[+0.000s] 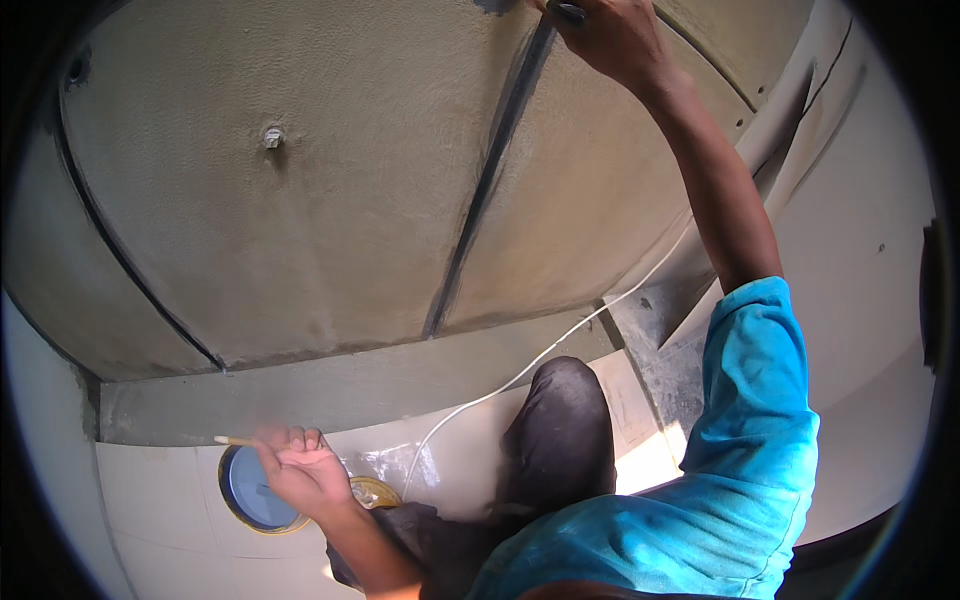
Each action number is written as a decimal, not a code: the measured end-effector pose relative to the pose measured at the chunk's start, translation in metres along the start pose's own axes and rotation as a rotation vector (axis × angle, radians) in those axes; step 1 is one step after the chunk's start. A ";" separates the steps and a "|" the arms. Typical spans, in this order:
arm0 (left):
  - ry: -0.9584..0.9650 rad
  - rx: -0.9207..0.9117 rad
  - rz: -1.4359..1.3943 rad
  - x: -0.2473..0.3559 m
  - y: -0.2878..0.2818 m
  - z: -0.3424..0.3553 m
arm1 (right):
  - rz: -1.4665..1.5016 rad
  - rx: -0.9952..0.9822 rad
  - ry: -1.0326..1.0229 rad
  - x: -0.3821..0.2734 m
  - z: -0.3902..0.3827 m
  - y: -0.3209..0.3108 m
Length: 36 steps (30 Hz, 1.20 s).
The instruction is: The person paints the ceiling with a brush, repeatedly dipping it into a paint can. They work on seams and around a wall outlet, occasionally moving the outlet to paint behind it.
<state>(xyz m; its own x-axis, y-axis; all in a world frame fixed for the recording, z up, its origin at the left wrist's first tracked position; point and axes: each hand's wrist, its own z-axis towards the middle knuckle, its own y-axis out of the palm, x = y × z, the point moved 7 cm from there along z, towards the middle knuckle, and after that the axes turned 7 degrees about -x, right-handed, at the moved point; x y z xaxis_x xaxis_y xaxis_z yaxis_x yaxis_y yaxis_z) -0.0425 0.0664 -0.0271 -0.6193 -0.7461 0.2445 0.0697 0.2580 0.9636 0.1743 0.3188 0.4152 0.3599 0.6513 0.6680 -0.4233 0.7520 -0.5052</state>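
Observation:
High on the wall, my right hand (622, 42) is closed around a tool with a dark handle (567, 12). The tool's working end is mostly cut off by the picture's top edge. It is at the upper end of a dark strip (487, 170) running down the tan-grey wall (350, 230), beside a dark grey smear (494, 5). Low on the left, my left hand (308, 472) is palm up with curled fingers, slightly blurred. A thin pale stick (237, 441) juts from it. Just below hangs the view of a bucket (228, 505) holding grey-blue material.
A white cable (520, 375) crosses the tiled floor and rises along the wall. A small yellow-rimmed container (374, 490) stands beside my bent knee (565, 430). One metal fitting (273, 137) sticks out of the wall. Another dark strip (120, 255) runs down the left.

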 end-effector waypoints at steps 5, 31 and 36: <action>0.002 0.002 -0.015 0.000 -0.008 0.003 | -0.014 -0.031 -0.058 -0.009 0.006 -0.004; -0.076 -0.035 -0.003 -0.032 0.004 -0.002 | 0.024 -0.431 0.644 0.048 0.045 -0.010; -0.011 -0.004 0.020 -0.022 0.006 -0.002 | 0.038 -0.476 0.432 0.000 0.079 -0.013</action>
<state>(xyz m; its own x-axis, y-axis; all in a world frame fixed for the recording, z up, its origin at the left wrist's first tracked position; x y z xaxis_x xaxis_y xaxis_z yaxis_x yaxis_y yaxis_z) -0.0264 0.0830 -0.0266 -0.6265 -0.7338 0.2626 0.0854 0.2702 0.9590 0.1139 0.3011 0.4653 0.6962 0.5857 0.4151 -0.0628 0.6257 -0.7775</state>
